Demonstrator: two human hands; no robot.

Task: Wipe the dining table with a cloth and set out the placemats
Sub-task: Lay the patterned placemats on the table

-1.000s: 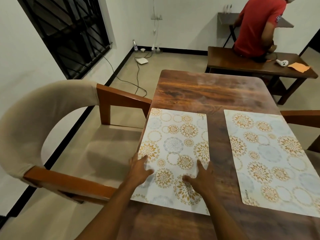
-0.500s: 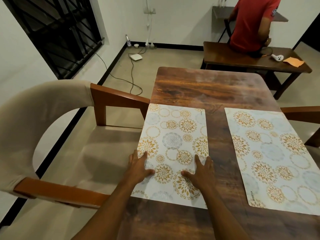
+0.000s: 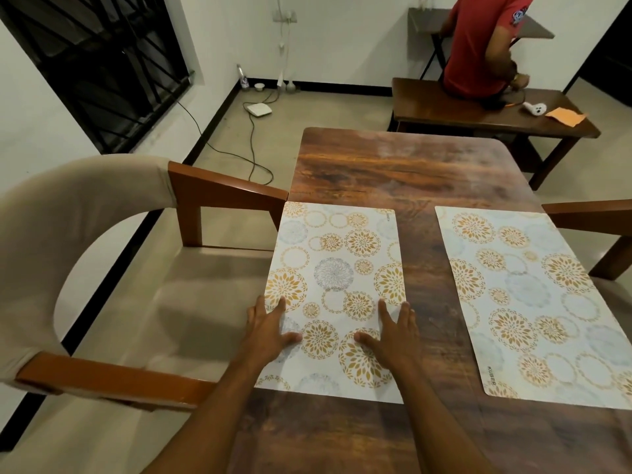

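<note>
Flat hands on the floral placemat (image 3: 337,268), 9 o'clock side of the dining table (image 3: 393,165)
The left hand (image 3: 270,331) and right hand (image 3: 393,336) press its near half, fingers straight and spread, pinching nothing; the second placemat (image 3: 533,302) lies apart at 3 o'clock

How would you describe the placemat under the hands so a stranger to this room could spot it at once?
Find the nearer dark wooden dining table. Of its two floral mats, take the left placemat, lying along the edge beside the beige armchair. Unlike the other placemat, it has the left hand and right hand resting on it.
</note>
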